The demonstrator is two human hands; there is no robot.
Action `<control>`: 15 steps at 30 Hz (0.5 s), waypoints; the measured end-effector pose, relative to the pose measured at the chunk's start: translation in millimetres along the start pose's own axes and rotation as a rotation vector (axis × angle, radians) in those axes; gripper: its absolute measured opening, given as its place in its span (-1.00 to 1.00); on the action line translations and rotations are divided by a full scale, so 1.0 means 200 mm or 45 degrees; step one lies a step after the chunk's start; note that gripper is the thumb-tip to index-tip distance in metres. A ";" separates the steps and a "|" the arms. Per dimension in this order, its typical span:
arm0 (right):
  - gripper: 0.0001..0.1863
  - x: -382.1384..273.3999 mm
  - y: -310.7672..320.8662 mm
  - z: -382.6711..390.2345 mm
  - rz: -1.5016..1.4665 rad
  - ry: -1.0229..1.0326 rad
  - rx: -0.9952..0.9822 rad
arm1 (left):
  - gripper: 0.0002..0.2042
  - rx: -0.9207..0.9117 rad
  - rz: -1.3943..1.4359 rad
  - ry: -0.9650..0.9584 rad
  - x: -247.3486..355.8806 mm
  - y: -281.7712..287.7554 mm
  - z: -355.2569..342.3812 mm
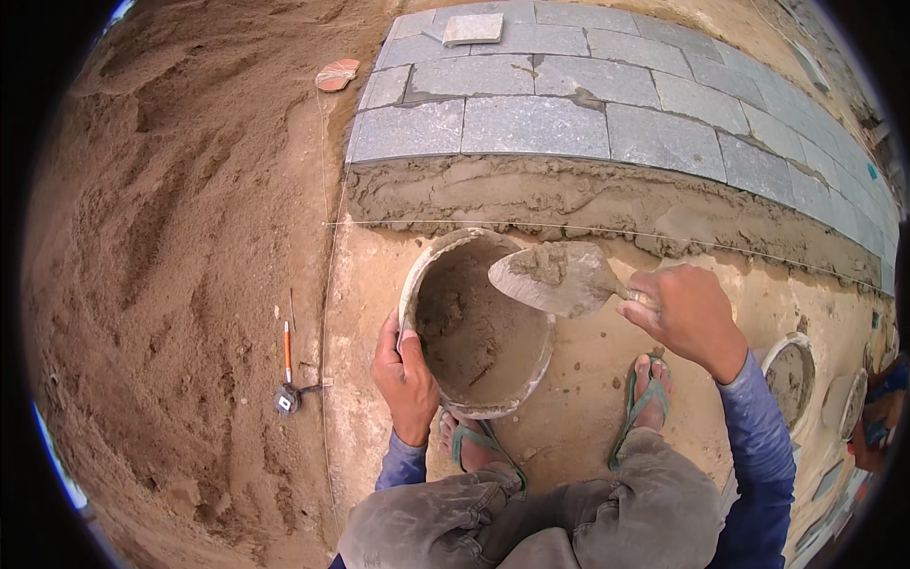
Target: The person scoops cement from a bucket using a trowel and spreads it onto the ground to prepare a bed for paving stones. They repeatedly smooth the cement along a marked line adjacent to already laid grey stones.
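My left hand [406,377] grips the near-left rim of a round bucket [545,365], its thumb over the edge and its fingers outside. Wet grey mortar coats the bucket's inner wall and lies in the bottom. In my right hand [690,311] is the handle of a pointed trowel [559,279], whose blade is smeared with mortar. The blade points left, with its tip over the bucket's right rim. Beyond the bucket runs a band of wet mortar [493,194], laid along the front edge of grey stone slabs [536,126].
A string line [569,228] stretches along the mortar's near edge. Loose sand [171,256] spreads at the left, with an orange pencil [287,346] and a tape measure [287,398]. A brick piece [337,75] holds string. Another bucket [790,379] stands right, near another person's arm [872,431].
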State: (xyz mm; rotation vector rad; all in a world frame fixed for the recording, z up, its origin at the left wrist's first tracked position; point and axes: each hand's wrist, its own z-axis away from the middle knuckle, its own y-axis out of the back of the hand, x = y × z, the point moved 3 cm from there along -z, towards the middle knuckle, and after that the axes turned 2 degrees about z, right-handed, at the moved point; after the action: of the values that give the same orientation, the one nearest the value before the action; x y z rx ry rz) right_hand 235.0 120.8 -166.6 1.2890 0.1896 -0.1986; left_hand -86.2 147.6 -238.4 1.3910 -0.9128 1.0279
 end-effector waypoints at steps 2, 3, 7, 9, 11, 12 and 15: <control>-0.75 -0.13 -0.12 -0.05 0.141 0.155 0.049 | -0.64 -0.030 -0.195 -0.017 0.04 -0.07 -0.02; -0.80 -0.20 -0.22 -0.11 0.237 0.234 0.096 | -0.65 -0.064 -0.204 -0.087 0.04 -0.09 -0.04; -0.88 -0.58 -0.43 -0.19 0.415 0.386 0.224 | -0.65 -0.186 -0.291 -0.180 0.04 -0.09 -0.05; -0.88 -0.65 -0.48 -0.10 0.445 0.436 0.181 | -0.65 -0.176 -0.241 -0.101 0.05 -0.05 -0.05; -0.86 -0.65 -0.50 -0.03 0.340 0.484 0.089 | -0.64 -0.149 -0.186 -0.084 0.02 -0.05 -0.05; -0.86 -0.61 -0.50 0.01 0.213 0.509 0.018 | -0.64 -0.124 -0.162 -0.102 -0.01 -0.05 -0.04; -0.75 -0.51 -0.53 0.09 -0.084 0.466 -0.182 | -0.64 -0.061 -0.068 -0.173 -0.04 -0.10 -0.02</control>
State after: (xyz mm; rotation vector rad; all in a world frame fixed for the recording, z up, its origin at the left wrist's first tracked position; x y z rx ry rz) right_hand 110.9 80.1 -235.2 1.1692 0.5502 -0.0027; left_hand -71.1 152.1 -252.9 1.4510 -0.9882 0.8743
